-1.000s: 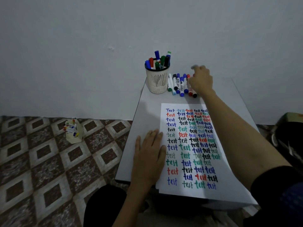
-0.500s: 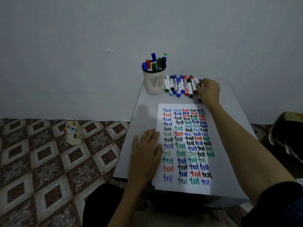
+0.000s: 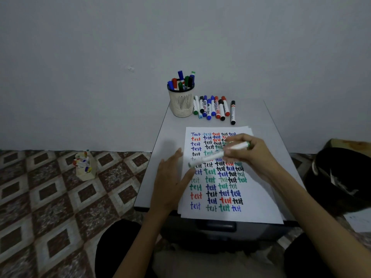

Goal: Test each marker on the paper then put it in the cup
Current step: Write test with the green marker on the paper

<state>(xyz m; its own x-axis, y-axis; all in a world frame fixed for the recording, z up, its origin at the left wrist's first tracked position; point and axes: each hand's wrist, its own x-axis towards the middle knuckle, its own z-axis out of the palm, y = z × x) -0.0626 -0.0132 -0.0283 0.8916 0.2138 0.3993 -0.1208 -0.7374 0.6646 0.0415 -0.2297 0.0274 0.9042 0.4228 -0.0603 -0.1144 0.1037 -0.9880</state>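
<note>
A white paper (image 3: 259, 201) covered with coloured "test" words lies on the small grey table (image 3: 253, 115). My right hand (image 3: 249, 153) grips a white marker with green ends (image 3: 212, 156), held level over the middle of the paper and pointing left. My left hand (image 3: 170, 177) hovers with straight fingers at the paper's left edge, its fingertips close to the marker's left end. A beige mesh cup (image 3: 181, 103) with several markers in it stands at the table's back left. Beside it lies a row of markers (image 3: 210, 107), and a black-capped marker (image 3: 232, 112) lies apart on the right.
A wall stands right behind the table. On the tiled floor to the left is a small beige box with coloured items (image 3: 85, 167). A dark bag (image 3: 339, 181) sits on the right. The table's front edge is just before my knees.
My right hand has left the row at the back with a green marker and brought it over the paper. My left hand has lifted off the paper's edge toward the marker.
</note>
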